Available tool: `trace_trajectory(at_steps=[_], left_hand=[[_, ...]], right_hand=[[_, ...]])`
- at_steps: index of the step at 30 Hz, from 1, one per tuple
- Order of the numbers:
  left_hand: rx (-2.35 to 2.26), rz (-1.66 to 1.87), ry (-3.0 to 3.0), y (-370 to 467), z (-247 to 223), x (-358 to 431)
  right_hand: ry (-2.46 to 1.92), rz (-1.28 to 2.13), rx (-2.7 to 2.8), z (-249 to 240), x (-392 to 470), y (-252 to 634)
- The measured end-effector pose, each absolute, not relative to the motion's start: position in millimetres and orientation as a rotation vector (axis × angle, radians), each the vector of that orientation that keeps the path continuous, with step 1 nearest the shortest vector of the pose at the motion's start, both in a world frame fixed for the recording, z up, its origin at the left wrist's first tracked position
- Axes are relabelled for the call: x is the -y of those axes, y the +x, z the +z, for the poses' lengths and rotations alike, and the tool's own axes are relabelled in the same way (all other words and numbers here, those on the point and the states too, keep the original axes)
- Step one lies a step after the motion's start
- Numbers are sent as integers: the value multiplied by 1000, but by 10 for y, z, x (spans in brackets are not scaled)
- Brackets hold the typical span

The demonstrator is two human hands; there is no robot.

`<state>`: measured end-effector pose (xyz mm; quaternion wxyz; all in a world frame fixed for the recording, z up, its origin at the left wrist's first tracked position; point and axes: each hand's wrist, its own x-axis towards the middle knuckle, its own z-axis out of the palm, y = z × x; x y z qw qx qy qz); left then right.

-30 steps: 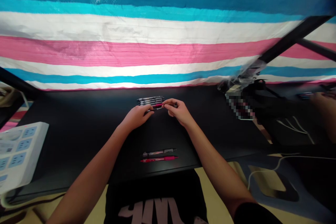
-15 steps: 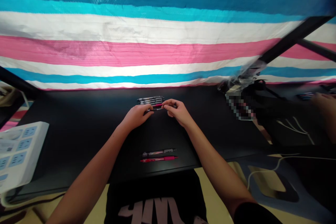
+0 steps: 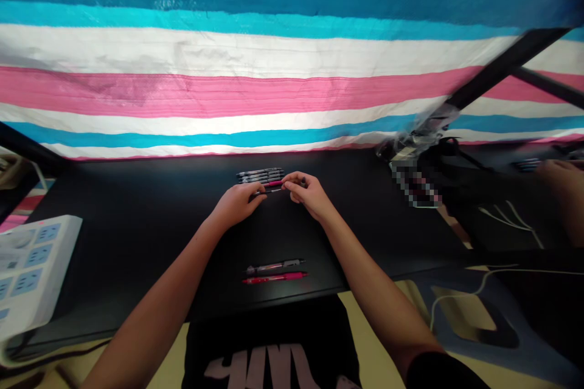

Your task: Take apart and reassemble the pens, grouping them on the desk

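Note:
My left hand (image 3: 241, 202) is closed with thumb and fingers on a slim pen (image 3: 274, 191), whose thin, pale end points right between my hands. My right hand (image 3: 308, 194) is closed in a pinch close to that end. A small dark pen part (image 3: 303, 182) shows among its fingers; the rest is hidden. Just beyond my fingers lies a row of several grey-and-clear pens (image 3: 261, 174), with a red pen (image 3: 275, 183) on the near side. Closer to my body, a grey-and-clear pen (image 3: 276, 266) and another red pen (image 3: 275, 278) lie side by side.
On the black table (image 3: 150, 213), a white power strip (image 3: 55, 267) sits at left. Clear plastic wrapping (image 3: 431, 127) and a blurred-out item stand at right. A co-worker's hand (image 3: 563, 173) is farther right, near pens. Striped sheeting (image 3: 255, 97) hangs behind.
My hands hold nearly the same pose, with the slim pen still between them. The view has shifted very slightly; the pens on the table stay put.

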<state>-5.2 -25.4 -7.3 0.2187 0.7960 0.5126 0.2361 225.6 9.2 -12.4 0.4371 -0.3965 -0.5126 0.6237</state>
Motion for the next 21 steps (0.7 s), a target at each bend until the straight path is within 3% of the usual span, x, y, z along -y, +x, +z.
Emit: trace_trajectory(at_steps=[21], left_hand=[[-1401,637,2253,-31,-54,263]], right_hand=[[-1010,1508,1406,-165,-99,2278]])
